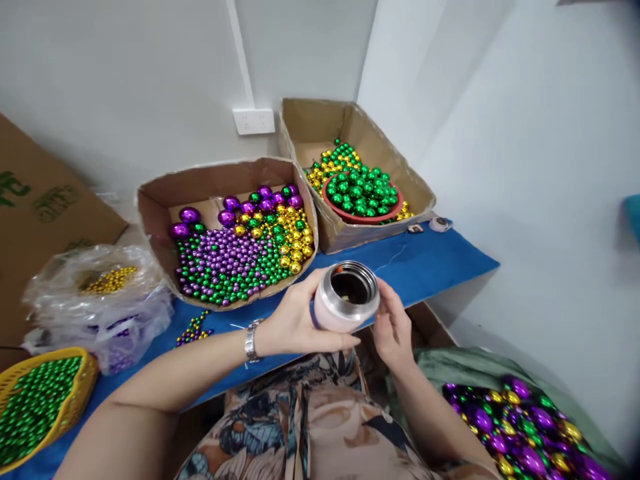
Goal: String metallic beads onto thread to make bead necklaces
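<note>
A pale pink thermos flask (336, 319) with a bare steel neck is held upright in front of my chest. Its mouth has no lid on, and dark liquid with small bits shows inside. My left hand (290, 323), with a metal watch (253, 340) at the wrist, is wrapped round the flask's left and near side. On the other side my right hand (395, 327) is closed with curled fingers against the flask; part of its fingers is hidden behind the flask.
Beyond the flask, a cardboard box (155, 193) holds purple, green and gold beads. Another box (320, 227) holds a red bowl (333, 208) of green beads. Left are plastic bags (145, 293) and a yellow basket (83, 393). More beads (530, 427) lie lower right. Blue cloth (425, 267) covers the table.
</note>
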Action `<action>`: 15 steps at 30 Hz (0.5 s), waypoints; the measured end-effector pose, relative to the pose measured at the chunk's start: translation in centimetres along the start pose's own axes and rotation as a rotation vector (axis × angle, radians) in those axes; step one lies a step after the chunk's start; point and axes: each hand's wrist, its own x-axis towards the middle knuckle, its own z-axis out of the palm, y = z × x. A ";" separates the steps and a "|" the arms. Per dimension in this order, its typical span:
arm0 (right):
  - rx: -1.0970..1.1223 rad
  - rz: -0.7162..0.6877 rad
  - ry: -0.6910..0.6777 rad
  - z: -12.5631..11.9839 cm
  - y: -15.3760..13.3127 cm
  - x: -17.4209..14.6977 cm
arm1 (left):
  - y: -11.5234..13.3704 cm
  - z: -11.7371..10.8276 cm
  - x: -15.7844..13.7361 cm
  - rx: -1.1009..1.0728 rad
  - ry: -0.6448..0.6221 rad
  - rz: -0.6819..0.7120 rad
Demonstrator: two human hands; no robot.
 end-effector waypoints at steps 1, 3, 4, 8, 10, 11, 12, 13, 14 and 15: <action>-0.005 -0.020 -0.001 -0.5 0.1 0.3 | -1.2 0.7 0.1 -0.024 -0.024 -0.067; -0.069 -0.042 -0.042 -1.4 0.4 1.0 | -3.5 2.3 0.2 -0.066 -0.070 -0.177; -0.118 -0.033 -0.070 -1.7 0.5 1.3 | -4.6 3.1 0.2 -0.069 -0.085 -0.201; -0.227 0.074 -0.077 -2.5 1.4 1.4 | -7.9 6.3 0.6 0.023 -0.093 -0.190; -0.219 0.125 -0.032 -3.3 2.1 1.3 | -9.1 7.7 1.3 0.076 -0.123 -0.169; -0.217 0.145 -0.003 -3.9 2.6 1.2 | -9.6 8.3 1.8 0.104 -0.151 -0.153; -0.217 0.162 0.033 -4.7 3.1 1.3 | -10.1 8.8 2.3 0.140 -0.180 -0.133; -0.221 0.178 0.077 -5.7 3.7 1.4 | -10.5 9.2 2.8 0.185 -0.206 -0.114; -0.228 0.196 0.126 -7.0 4.4 1.7 | -11.1 9.4 3.3 0.236 -0.229 -0.098; -0.235 0.215 0.180 -8.4 5.2 2.2 | -11.7 9.6 3.7 0.293 -0.248 -0.089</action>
